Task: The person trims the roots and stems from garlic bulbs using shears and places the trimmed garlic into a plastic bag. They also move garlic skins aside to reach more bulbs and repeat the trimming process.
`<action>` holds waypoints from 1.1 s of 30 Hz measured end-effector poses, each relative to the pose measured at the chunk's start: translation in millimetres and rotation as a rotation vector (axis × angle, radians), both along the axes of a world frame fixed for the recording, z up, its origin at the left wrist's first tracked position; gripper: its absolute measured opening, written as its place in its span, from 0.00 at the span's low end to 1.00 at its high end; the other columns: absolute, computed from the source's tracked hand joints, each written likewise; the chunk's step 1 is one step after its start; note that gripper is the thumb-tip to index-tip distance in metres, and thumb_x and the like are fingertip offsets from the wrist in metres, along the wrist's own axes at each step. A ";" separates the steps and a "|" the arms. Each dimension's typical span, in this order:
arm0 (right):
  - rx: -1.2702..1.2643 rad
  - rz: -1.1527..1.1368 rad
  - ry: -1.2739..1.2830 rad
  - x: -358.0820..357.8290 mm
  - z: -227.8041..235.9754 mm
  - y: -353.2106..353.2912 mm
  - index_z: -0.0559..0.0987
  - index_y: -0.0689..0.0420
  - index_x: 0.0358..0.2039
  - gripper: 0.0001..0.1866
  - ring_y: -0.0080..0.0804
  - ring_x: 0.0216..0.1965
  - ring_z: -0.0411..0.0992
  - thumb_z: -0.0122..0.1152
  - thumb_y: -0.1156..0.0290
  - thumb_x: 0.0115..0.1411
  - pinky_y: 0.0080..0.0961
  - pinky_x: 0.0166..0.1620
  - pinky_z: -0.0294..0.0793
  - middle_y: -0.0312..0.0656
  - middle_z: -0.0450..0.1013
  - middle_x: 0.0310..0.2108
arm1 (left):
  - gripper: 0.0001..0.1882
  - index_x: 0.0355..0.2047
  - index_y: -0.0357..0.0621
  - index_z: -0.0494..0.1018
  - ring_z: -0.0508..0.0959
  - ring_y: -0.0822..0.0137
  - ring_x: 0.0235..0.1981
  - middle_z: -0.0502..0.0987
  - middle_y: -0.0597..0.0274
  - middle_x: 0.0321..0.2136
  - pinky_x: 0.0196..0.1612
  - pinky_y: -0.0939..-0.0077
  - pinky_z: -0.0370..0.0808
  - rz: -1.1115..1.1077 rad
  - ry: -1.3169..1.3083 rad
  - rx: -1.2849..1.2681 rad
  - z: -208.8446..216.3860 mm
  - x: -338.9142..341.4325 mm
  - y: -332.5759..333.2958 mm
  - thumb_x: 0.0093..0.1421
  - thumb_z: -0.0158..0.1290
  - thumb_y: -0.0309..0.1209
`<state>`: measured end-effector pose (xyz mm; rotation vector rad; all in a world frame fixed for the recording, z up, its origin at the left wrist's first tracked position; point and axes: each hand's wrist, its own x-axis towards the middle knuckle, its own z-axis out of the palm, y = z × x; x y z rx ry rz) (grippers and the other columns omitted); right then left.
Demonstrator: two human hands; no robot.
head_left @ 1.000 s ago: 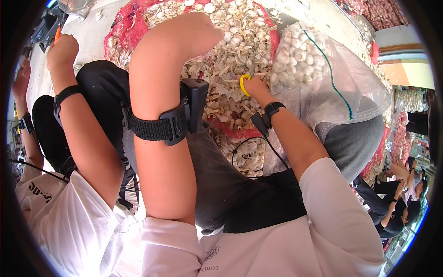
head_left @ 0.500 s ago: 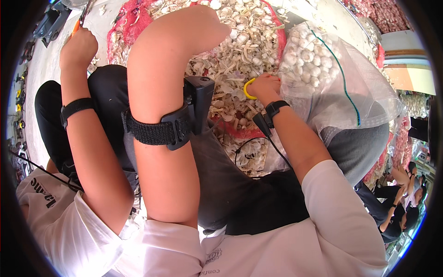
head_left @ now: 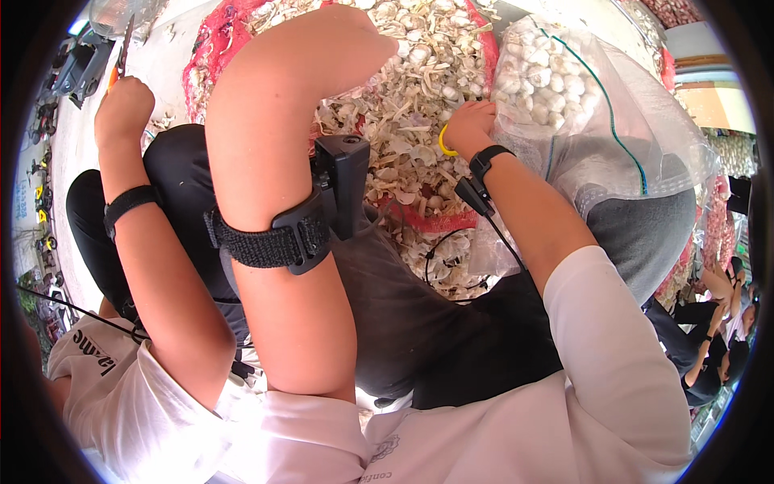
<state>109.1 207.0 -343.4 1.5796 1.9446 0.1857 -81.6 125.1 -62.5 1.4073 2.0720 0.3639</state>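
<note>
My left hand (head_left: 343, 48) is bent at the wrist over a heap of garlic bulbs and peelings (head_left: 403, 153), which lies on a red mesh sack (head_left: 431, 219). Its fingers are hidden, so I cannot tell what they hold. My right hand (head_left: 472, 123) is curled above the right side of the heap, beside a clear plastic bag (head_left: 617, 153) with white garlic bulbs (head_left: 548, 81) inside. A yellow loop (head_left: 446, 142), which looks like a scissors handle, sticks out from that closed hand; the blades are hidden.
A co-worker's hand (head_left: 125, 109) at far left grips an orange-handled cutting tool (head_left: 122, 52). The bag lies against my right knee (head_left: 645, 238). A black cable (head_left: 504, 238) hangs from my right wrist. More people (head_left: 713, 355) sit at far right.
My right hand with the yellow loop has shifted slightly up, closer to the bag. The co-worker's hand appears lower. The view has moved a little; my left arm keeps its pose.
</note>
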 end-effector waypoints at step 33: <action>-0.925 -0.475 1.508 3.4 275.6 -36.5 0.75 0.56 0.38 0.14 0.15 0.17 0.57 0.63 0.60 0.59 0.14 0.17 0.54 0.30 0.62 0.22 | 0.28 0.37 0.31 0.76 0.80 0.49 0.34 0.77 0.35 0.36 0.37 0.59 0.76 0.168 0.038 0.119 46.0 -11.0 -80.4 0.49 0.60 0.48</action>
